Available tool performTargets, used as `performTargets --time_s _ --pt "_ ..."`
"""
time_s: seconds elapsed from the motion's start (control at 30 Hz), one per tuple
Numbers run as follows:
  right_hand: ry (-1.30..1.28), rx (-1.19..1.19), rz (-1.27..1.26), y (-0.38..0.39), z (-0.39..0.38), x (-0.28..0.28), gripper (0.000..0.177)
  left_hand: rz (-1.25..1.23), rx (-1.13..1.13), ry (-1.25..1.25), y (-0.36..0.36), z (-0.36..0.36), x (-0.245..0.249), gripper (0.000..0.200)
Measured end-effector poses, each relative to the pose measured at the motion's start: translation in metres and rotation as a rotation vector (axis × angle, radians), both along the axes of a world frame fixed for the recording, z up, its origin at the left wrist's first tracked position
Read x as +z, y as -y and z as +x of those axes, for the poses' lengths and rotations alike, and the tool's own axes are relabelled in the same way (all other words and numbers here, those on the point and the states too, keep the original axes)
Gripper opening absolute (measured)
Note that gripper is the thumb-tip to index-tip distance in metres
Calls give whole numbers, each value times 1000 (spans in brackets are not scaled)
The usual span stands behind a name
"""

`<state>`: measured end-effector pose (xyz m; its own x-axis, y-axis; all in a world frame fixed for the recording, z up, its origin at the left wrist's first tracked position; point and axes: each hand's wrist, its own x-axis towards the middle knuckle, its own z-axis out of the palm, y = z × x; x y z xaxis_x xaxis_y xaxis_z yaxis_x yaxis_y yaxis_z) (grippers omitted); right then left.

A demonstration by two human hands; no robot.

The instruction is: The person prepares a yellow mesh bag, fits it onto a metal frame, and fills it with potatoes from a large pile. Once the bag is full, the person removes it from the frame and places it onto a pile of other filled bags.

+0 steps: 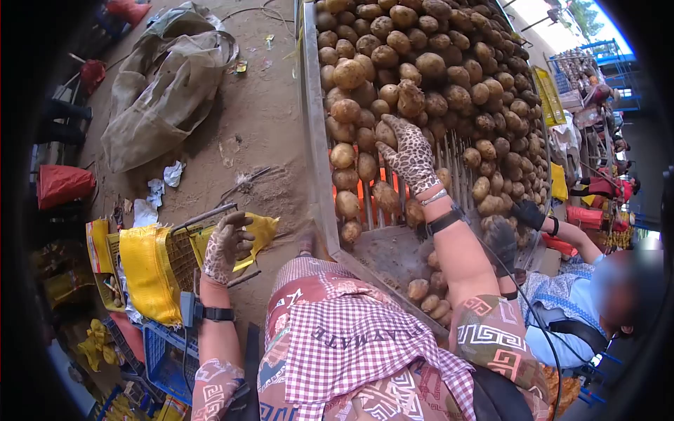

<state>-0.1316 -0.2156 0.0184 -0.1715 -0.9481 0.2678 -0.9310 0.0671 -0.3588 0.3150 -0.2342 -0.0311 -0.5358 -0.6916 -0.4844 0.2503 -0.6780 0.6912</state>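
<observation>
My right hand (411, 151), in a leopard-print glove, reaches over the sorting table (319, 140). Its thumb and fingers are around a potato (385, 133) near the edge of the heap. Brown, soil-marked potatoes (428, 67) are piled beyond it, and a few lie scattered on the metal bars (449, 158) close by. Out to the left, my left hand (227, 247) wears a matching glove, its fingers loosely curled and apart with nothing between them. It hovers beside a crate (184, 249) with a yellow mesh sack (146, 270) draped over it.
A co-worker's dark-gloved hands (528, 214) are at the table's right side. Several potatoes (430, 298) lie on the metal plate near me. A large beige sack (172, 84) and paper scraps (173, 174) rest on the dirt floor. A blue crate (165, 361) stands lower left.
</observation>
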Motion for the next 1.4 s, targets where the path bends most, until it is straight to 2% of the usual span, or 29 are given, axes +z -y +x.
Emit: performTargets --time_s 0.1,0.17,0.2,0.23,0.3,0.37,0.4,0.43,0.47,0.5,0.57,0.6,0.63,0.7,0.77,0.8,0.83,0.87,0.9,1.0,1.1,1.13,1.17,1.2,1.23,1.3,1.33,1.37,1.4 --pt "131 -134 22 -58 -6 13 51 -204 -285 58 20 -77 50 45" --pt "735 -414 -20 -99 -17 1 48 -352 -471 118 29 -126 57 42" --pt "1254 -528 -58 -118 -25 7 42 -499 -522 157 32 -151 59 41" --pt "1255 -545 -77 -137 -35 6 42 -649 -570 192 35 -178 59 41" --pt "2080 -572 -281 -168 -50 -3 36 -1241 -588 365 36 -239 51 48" --pt "2097 -613 -313 -184 -52 -5 36 -1656 -696 630 29 -298 47 52" --pt "2117 -625 -319 -187 -51 -6 35 -1672 -707 618 22 -324 55 52" --pt "2136 -637 -326 -192 -51 -8 34 -1550 -917 824 14 -348 68 52" --pt "2112 -520 -292 -199 -56 -15 30 -1406 -1116 1028 8 -364 76 53" --pt "2113 -521 -315 -203 -61 -20 30 -1424 -1124 1024 1 -371 68 53" --pt "1840 -683 -201 -205 -72 -32 28 -1673 -1118 915 -19 -372 42 54" --pt "1132 -557 -60 -197 -73 -32 29 -1685 -1237 765 -26 -368 41 52" --pt "1139 -561 -74 -191 -77 -30 29 -1688 -1351 611 -32 -362 39 51" --pt "724 -572 112 -146 -60 21 35 -1690 -1210 193 -40 -349 25 39" --pt "333 -341 76 -118 -55 16 41 -1185 -1130 -10 -56 -348 -19 40" --pt "304 -262 230 -101 -46 38 57 -1198 -1135 4 -51 -343 8 40" --pt "142 -200 368 -83 -40 38 64 -1388 -1027 34 -47 -335 37 36" --pt "65 -158 451 -64 -37 22 66 -1571 -913 63 -42 -330 58 32" --pt "-12 -115 535 -48 -30 17 67 -1579 -919 76 -34 -325 60 32" --pt "-9 -119 548 -23 -18 11 70 -1531 -812 499 -9 -312 68 24" --pt "230 -218 516 -20 -26 10 70 -1340 -430 493 13 -305 56 27" --pt "270 -212 491 -23 -31 0 70 -1339 -435 495 16 -305 48 27" --pt "274 -212 495 -30 -32 -2 70 -951 -366 421 18 -308 47 34" --pt "492 -218 357 -38 -33 -5 70 -564 -286 339 21 -312 45 43" --pt "708 -223 218 -48 -34 -7 71 -555 -283 340 22 -316 43 43" --pt "634 -145 100 -69 -26 8 76 -126 -419 176 17 -323 50 50" --pt "604 -152 158 -81 -20 26 77 75 -486 -72 10 -325 62 56" --pt "574 -160 217 -93 -14 41 78 92 -491 -64 4 -323 58 56" --pt "551 -120 13 -104 -13 44 80 224 -475 -153 -1 -323 52 57"
